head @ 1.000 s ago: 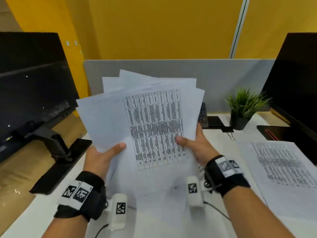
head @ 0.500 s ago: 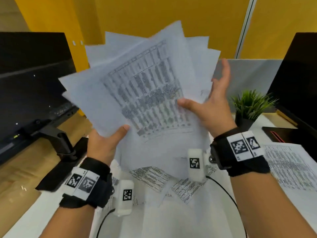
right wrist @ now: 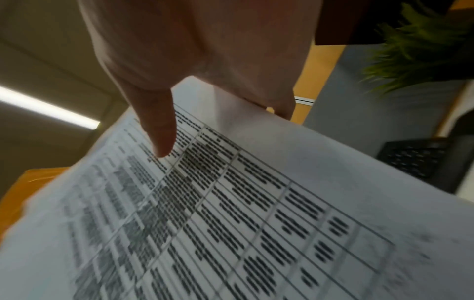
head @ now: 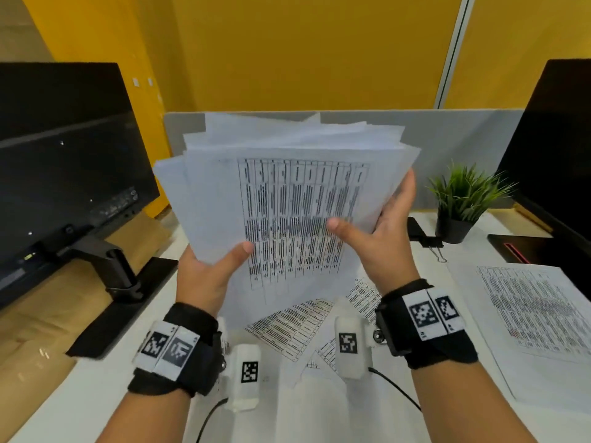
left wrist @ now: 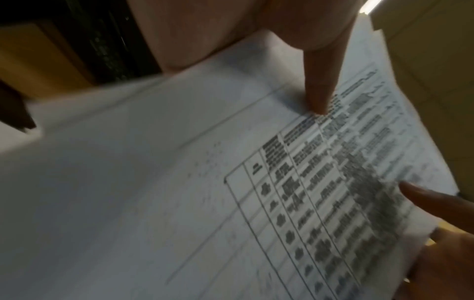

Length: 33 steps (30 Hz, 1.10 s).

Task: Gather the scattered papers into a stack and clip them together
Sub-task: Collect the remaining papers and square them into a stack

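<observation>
A loose bundle of printed papers (head: 287, 203) stands upright above the desk, its top edges uneven. My left hand (head: 217, 270) grips its lower left corner, thumb in front and fingers hidden behind. My right hand (head: 383, 228) holds the right edge, thumb on the printed table and fingers behind. The left wrist view shows the left thumb (left wrist: 320, 91) pressed on the top sheet (left wrist: 179, 182). The right wrist view shows the right thumb (right wrist: 161, 134) on the same sheet (right wrist: 231, 203). More printed sheets (head: 287, 327) lie on the desk below. A black binder clip (head: 430, 243) lies beside the plant.
A single printed sheet (head: 527, 314) lies on the white desk at right. A small potted plant (head: 460, 203) stands at the back right, by a grey divider (head: 463, 139). Black monitors stand at left (head: 64, 171) and right (head: 559, 139). A dark keyboard (right wrist: 415, 158) sits behind the papers.
The bundle, lifted and fanned to the left half a second ago, has come down and stands straighter with edges closer together. My right hand's spread fingers have closed onto the right edge.
</observation>
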Each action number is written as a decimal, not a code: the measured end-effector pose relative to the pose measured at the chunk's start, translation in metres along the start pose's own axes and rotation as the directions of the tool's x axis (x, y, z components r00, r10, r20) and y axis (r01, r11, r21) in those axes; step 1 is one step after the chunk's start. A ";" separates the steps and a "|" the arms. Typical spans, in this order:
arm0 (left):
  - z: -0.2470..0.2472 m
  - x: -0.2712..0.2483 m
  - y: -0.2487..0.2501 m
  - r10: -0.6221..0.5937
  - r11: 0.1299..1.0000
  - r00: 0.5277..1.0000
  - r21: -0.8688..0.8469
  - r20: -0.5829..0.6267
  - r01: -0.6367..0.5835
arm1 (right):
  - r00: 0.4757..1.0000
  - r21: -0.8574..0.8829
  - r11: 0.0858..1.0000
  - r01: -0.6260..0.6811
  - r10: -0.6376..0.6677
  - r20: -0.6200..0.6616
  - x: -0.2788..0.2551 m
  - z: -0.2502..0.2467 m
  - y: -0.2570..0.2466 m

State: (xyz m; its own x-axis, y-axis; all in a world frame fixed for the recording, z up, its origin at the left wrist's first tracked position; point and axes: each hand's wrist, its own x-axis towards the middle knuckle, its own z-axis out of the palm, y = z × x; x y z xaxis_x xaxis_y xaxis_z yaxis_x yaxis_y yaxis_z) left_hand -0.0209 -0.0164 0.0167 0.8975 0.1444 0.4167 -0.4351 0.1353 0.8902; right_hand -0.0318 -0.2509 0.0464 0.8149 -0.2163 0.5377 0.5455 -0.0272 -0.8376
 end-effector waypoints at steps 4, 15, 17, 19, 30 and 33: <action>-0.008 -0.010 -0.016 -0.132 0.990 0.990 0.044 0.044 0.130 | 0.968 0.058 0.966 -0.251 0.249 0.046 -0.021 0.001 0.029; -0.003 0.000 -0.006 -0.088 0.994 0.993 0.069 0.080 0.083 | 0.976 0.054 0.974 -0.218 0.218 0.007 -0.005 0.004 0.027; -0.007 -0.004 -0.013 -0.117 0.991 0.989 0.081 0.095 0.109 | 0.962 0.035 0.961 -0.274 0.274 0.008 -0.011 -0.001 0.034; -0.005 -0.010 -0.019 -0.143 0.988 0.984 0.077 0.104 0.135 | 0.947 0.032 0.947 -0.319 0.317 0.051 -0.019 0.000 0.043; -0.001 -0.005 -0.005 -0.121 0.992 0.988 0.051 0.094 0.117 | 0.958 0.013 0.958 -0.287 0.287 -0.008 -0.028 0.013 0.030; 0.006 -0.015 -0.011 -0.145 0.984 0.988 0.109 0.050 0.139 | 0.949 0.016 0.950 -0.312 0.313 -0.031 -0.037 0.015 0.035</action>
State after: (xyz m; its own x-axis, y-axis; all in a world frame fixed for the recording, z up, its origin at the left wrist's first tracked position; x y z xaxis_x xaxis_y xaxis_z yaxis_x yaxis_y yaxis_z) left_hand -0.0293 -0.0264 0.0013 0.9536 0.0738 0.2918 -0.2956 0.0463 0.9542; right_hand -0.0403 -0.2289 -0.0015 0.9380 -0.2444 0.2457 0.2670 0.0577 -0.9620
